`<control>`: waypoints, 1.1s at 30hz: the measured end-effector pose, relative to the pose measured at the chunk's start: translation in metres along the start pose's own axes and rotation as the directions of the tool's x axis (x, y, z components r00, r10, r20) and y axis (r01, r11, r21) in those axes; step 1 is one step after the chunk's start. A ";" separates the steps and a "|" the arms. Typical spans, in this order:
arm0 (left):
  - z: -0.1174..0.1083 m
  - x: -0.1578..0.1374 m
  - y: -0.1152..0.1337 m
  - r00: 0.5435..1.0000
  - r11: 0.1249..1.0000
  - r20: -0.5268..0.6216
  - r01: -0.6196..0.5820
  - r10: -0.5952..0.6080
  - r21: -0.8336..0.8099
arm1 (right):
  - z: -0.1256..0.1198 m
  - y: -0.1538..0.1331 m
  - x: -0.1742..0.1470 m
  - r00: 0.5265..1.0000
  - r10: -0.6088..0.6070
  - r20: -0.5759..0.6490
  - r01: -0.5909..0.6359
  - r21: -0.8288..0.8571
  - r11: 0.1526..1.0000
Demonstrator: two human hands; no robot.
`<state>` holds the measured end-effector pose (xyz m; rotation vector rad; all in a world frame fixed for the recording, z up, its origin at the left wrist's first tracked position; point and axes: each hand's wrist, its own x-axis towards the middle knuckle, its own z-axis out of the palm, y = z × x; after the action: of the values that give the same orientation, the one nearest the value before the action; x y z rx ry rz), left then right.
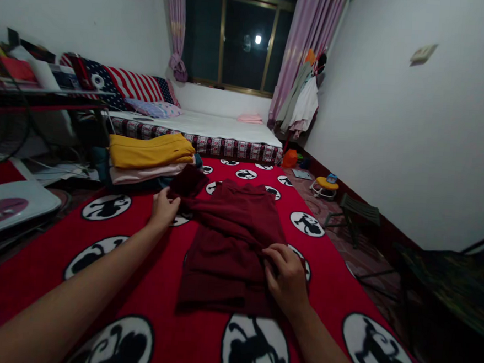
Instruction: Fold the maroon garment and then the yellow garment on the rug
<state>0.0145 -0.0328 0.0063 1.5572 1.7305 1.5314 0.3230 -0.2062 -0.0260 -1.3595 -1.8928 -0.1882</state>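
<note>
A maroon long-sleeved top (230,258) lies spread on a red blanket (143,285) patterned with black-and-white round figures. One sleeve stretches across its body toward the left, ending in a darker part near the folded pile. My left hand (164,206) pinches the cloth at that left end, fingers closed. On the right side of the top, my right hand (286,273) grips a fold of the same cloth between thumb and fingers. Just beyond my left hand sits a stack of folded clothes, a mustard-yellow garment (153,150) uppermost.
Behind the blanket stands a bed (216,129) with a white sheet. A cluttered desk (45,93) is at the left, above a white plastic-looking seat (12,204). Along the right are a small yellow stool (325,183), a folding stool (360,210) and a camouflage chair (450,279).
</note>
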 end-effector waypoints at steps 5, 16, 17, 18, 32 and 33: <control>-0.014 -0.050 -0.015 0.902 0.904 0.236 -0.401 0.361 0.148 | -0.015 0.009 -0.002 0.967 0.174 -0.187 -0.175 0.011 0.985; 0.023 -0.070 0.026 0.646 0.729 0.651 -0.654 0.397 0.204 | -0.041 0.047 -0.023 0.698 0.679 0.225 -0.712 0.312 0.628; 0.026 -0.066 0.025 0.641 0.712 0.665 -0.663 0.382 0.230 | -0.043 0.044 -0.022 0.712 0.662 0.236 -0.701 0.288 0.652; 0.028 -0.062 0.024 0.634 0.698 0.677 -0.673 0.373 0.245 | -0.046 0.041 -0.020 0.731 0.639 0.240 -0.682 0.267 0.681; 0.043 -0.009 0.042 0.640 0.753 0.537 -0.658 0.550 0.013 | -0.077 -0.009 0.002 0.842 0.509 0.179 -0.534 0.148 0.832; 0.043 -0.006 0.045 0.662 0.764 0.505 -0.646 0.554 0.010 | -0.074 -0.024 0.002 0.874 0.457 0.165 -0.477 0.115 0.871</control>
<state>0.0734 -0.0259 0.0276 2.5433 1.1382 1.0682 0.3394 -0.2539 0.0338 -1.7098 -1.5815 0.2941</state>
